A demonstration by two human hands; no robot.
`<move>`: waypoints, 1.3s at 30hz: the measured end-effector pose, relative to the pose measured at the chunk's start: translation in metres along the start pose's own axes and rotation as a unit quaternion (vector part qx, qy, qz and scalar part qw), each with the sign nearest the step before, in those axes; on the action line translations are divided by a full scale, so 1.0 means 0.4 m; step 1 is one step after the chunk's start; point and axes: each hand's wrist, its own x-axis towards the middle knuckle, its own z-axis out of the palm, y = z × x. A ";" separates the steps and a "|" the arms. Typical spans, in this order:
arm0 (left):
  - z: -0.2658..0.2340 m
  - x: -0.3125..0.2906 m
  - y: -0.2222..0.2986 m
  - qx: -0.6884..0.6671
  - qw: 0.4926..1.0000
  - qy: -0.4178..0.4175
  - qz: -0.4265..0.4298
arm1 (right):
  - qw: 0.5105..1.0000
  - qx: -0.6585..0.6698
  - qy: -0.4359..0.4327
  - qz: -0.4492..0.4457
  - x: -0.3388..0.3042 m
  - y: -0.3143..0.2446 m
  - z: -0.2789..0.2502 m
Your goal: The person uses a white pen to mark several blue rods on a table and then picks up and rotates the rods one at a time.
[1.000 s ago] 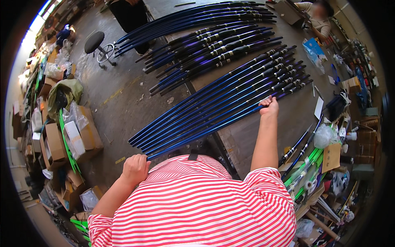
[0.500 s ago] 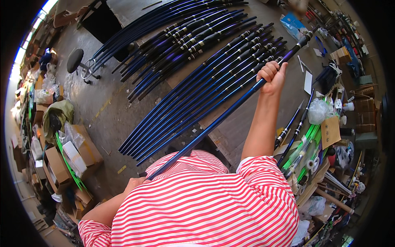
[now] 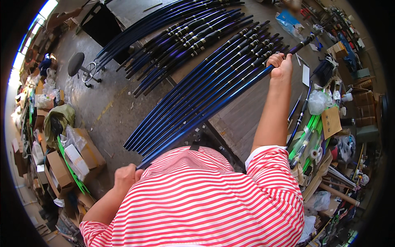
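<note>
A blue fishing rod (image 3: 218,105) slants across in front of my striped shirt, from lower left to upper right. My right hand (image 3: 280,66) is closed round it just below its dark grip. Near my waist, my left hand (image 3: 126,178) is closed at the rod's thin lower end; its fingertips are partly hidden. Beside the held rod, a row of similar blue fishing rods (image 3: 185,90) lies on the table, thin ends jutting past the table edge. Farther back is a second bunch of dark rods (image 3: 193,37) with black grips.
The brown table (image 3: 236,119) is in front of me. A wheeled stool (image 3: 77,65) stands at the left, near cardboard boxes (image 3: 88,150). Green rods (image 3: 308,136), plastic bags and a brown envelope (image 3: 331,122) crowd the right. A blue package (image 3: 290,22) lies at the far right.
My right hand has shifted slightly right with the rod. My left hand has come out from beside my shirt, and the rod now lies lower, closer to the row of rods.
</note>
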 end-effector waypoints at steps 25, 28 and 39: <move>-0.004 0.083 -0.051 -0.470 0.865 -0.071 -0.162 | 0.925 -0.242 -0.256 -0.142 -0.366 0.393 -0.034; -0.016 0.008 -0.129 -0.428 0.879 -0.075 -0.197 | 0.950 -0.222 -0.180 -0.129 -0.323 0.320 -0.075; -0.057 -0.163 -0.244 -0.429 0.868 -0.109 -0.226 | 0.962 -0.235 -0.139 -0.021 -0.305 0.316 -0.151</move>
